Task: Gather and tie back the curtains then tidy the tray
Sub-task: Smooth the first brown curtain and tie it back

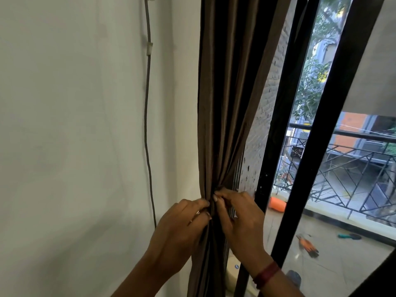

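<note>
Brown curtain (222,103) bunched, pinched between left hand (180,232), right hand (242,219)

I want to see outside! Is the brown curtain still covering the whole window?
No, the brown curtain is bunched beside the wall, pinched by both hands, and the glass to its right shows trees and a balcony.
</note>
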